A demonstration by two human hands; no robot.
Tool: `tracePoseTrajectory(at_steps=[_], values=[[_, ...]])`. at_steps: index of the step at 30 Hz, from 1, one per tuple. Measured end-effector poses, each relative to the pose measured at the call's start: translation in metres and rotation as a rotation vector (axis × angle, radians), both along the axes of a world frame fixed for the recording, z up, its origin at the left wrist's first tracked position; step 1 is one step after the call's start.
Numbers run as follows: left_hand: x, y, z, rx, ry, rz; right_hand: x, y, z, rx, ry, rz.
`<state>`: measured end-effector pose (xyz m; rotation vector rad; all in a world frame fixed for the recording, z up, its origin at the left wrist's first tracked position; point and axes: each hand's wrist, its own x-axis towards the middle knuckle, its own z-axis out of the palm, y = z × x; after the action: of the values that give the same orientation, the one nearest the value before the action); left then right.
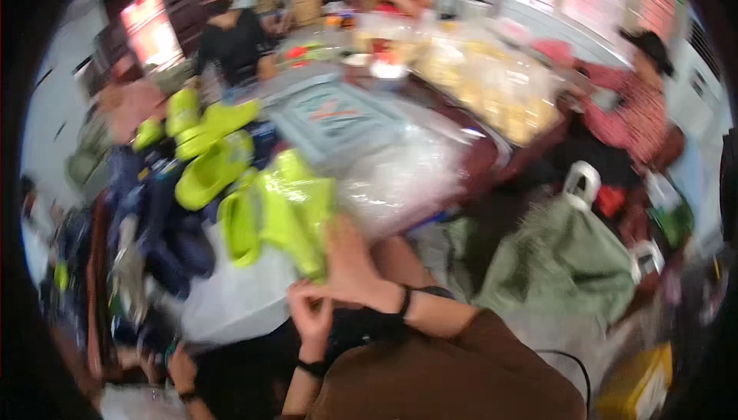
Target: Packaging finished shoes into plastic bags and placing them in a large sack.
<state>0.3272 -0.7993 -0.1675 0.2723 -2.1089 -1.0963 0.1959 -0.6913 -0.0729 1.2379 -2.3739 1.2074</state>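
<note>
A shiny pair of lime-green clogs, seemingly in clear plastic, tilts over the near edge of the table in front of me. My right hand lies along their right side, closed around that edge as far as the blur shows. Below their lower end my left hand has its fingertips pinched together; what is between them is too small to make out. Just left of the pair are a loose lime-green clog and another, in a heap with dark navy clogs.
Clear plastic bags and a grey-blue tray lie on the table. Bagged pale goods stand beyond. Another person's hand is at lower left. A green sack sits at right; several people work around.
</note>
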Motion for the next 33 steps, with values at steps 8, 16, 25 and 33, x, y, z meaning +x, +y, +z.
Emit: tracePoseTrajectory(at_steps=[8,16,25,33], values=[[0.001,0.018,0.012,0.21,-0.045,-0.248,-0.02,-0.018,-0.007,0.201,-0.188,-0.169],[0.0,0.029,0.041,-0.3,-0.187,-0.339,-0.02,-0.035,-0.003,0.282,-0.017,-0.258],[0.013,0.033,0.08,-0.485,-0.059,-0.328,-0.07,0.013,-0.014,-0.156,-0.302,0.032],[0.002,0.061,0.142,-0.63,0.151,-0.468,-0.103,0.181,0.072,-0.532,-0.9,0.592]])
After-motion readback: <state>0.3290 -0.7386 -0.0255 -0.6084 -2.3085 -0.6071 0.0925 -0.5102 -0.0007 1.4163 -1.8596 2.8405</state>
